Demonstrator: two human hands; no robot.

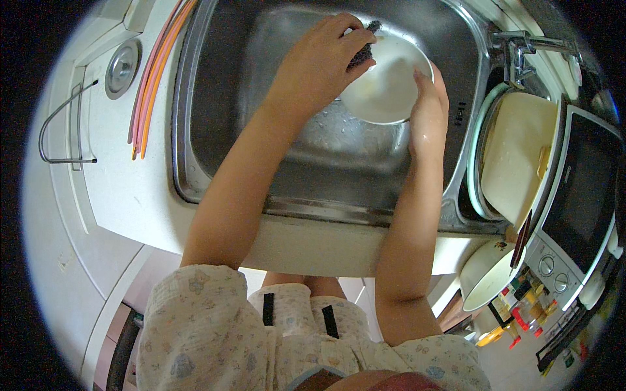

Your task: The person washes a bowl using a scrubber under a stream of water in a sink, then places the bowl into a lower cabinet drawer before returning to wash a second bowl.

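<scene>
My right hand (pixel 429 102) grips the right rim of a white bowl (pixel 386 93), its thumb inside the rim and its fingers around the outside. The bowl is tilted over a stainless steel sink (pixel 313 207), with its inside facing the camera. At the bowl's upper left side, my left hand (pixel 337 54) is closed on a dark scouring pad (pixel 361 56). Part of the pad shows between the fingers and past them. Water drops lie on the sink bottom below the bowl.
A faucet (pixel 523 54) stands at the sink's upper right. Beside it are a cream-coloured basin (pixel 518 151), a microwave oven (pixel 577 190) and a white enamel pot (pixel 489 278). Pink and orange strips (pixel 151 88) and a round metal lid (pixel 122 68) lie left on the counter.
</scene>
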